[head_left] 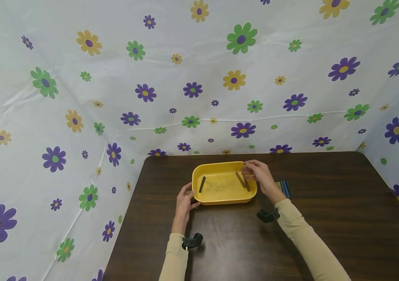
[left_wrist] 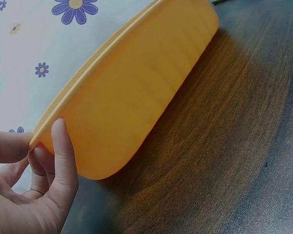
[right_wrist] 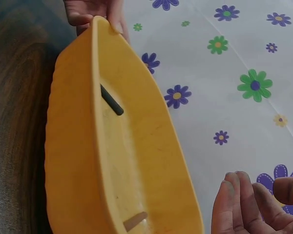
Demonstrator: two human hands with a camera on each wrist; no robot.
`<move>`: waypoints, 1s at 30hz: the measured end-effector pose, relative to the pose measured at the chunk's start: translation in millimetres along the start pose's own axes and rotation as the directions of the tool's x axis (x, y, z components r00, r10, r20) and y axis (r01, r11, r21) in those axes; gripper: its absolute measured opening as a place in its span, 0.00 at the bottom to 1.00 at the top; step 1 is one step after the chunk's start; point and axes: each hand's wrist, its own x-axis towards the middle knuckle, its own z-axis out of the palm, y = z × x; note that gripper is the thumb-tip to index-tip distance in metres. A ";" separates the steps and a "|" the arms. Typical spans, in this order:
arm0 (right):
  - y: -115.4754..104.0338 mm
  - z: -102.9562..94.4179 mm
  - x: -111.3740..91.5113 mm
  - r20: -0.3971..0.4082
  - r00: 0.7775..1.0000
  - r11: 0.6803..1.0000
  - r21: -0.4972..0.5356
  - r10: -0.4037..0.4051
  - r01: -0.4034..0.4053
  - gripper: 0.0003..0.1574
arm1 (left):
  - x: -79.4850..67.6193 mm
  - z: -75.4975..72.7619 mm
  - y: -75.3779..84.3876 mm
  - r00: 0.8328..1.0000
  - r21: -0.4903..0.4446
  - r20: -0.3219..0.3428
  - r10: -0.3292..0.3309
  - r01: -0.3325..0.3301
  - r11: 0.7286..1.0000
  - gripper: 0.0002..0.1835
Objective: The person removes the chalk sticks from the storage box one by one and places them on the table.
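Observation:
A yellow plastic tray (head_left: 217,202) stands on the dark table, with a black crayon-like stick (head_left: 202,184) inside near its left end. Two brown sticks (head_left: 240,179) lie towards the right end, one partly behind the fingers. My left hand (head_left: 183,203) grips the tray's left rim; the left wrist view shows the thumb above and fingers (left_wrist: 64,151) below it. My right hand (head_left: 261,176) hovers at the right end of the tray, fingers loosely bent. In the right wrist view that hand (right_wrist: 254,207) is apart from the rim and holds nothing.
To the right of the tray, partly behind my right wrist, several blue and green-yellow sticks (head_left: 285,189) lie side by side on the dark wooden table (head_left: 329,203). A white flower-print cloth (head_left: 220,132) hangs behind the table and at both sides.

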 end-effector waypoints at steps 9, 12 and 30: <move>10.4 7.7 -1.5 0.002 0.999 0.999 -0.010 0.039 -0.039 0.26 | -2.1 0.3 -2.1 1.000 0.002 -0.007 -0.010 0.010 1.000 0.25; 10.2 10.3 -2.0 0.001 0.999 0.999 -0.009 0.045 -0.045 0.25 | 1.9 -0.7 -3.8 1.000 -0.001 0.000 -0.010 0.010 1.000 0.25; 19.9 25.0 3.6 0.044 0.996 0.997 0.024 0.077 -0.078 0.23 | 21.5 -4.0 -25.2 0.998 -0.026 -0.054 0.011 -0.012 1.000 0.23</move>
